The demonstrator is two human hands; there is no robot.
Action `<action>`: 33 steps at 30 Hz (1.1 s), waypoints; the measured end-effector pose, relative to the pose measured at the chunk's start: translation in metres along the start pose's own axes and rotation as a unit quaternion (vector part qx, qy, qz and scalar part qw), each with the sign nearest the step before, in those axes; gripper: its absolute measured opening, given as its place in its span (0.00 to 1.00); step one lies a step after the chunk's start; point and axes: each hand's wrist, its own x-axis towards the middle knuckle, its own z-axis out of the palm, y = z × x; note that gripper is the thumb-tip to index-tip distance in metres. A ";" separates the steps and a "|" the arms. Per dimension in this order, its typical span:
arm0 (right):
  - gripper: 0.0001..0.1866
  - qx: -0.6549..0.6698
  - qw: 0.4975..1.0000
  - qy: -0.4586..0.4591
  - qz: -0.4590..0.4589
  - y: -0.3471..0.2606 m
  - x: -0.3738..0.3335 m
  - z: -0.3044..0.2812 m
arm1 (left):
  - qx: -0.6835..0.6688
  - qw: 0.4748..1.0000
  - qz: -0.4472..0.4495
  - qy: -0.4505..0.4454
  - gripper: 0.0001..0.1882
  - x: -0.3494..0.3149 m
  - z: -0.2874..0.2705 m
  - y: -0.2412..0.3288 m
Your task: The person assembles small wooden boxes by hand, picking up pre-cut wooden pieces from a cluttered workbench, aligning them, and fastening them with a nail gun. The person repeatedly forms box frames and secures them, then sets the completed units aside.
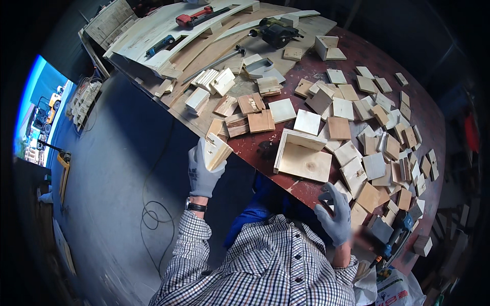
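My left hand [199,173], in a grey work glove, is closed around a small stack of wooden blocks [218,151] at the table's near left edge. The stack is tilted, and its pale top face has dark marks. My right hand [335,217], gloved too, hovers by the near table edge with thumb and fingers apart. Loose wooden blocks [367,196] lie just beyond its fingers. Between the hands, a corner-shaped wooden assembly [306,162] rests on the dark red tabletop [255,155]: a flat base with upright strips along two sides.
Many square wooden blocks [352,109] cover the right half of the table. A circular saw [275,33], a hammer [217,64] and a red power tool [194,17] lie farther back. At the right front is a blue nail gun [395,232]. A cable [148,211] loops on the floor.
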 end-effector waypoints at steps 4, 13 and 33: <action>0.32 0.115 0.988 0.010 0.108 0.015 -0.021 -0.014 | 0.092 0.987 -0.128 0.009 0.55 0.046 0.004 -0.090; 0.28 0.231 0.957 0.032 0.171 0.005 -0.027 -0.007 | 0.144 0.981 -0.110 -0.064 0.54 0.090 0.070 -0.081; 0.28 0.271 0.948 0.010 0.168 0.018 -0.022 0.007 | 0.239 0.952 -0.180 -0.072 0.53 0.104 0.057 -0.093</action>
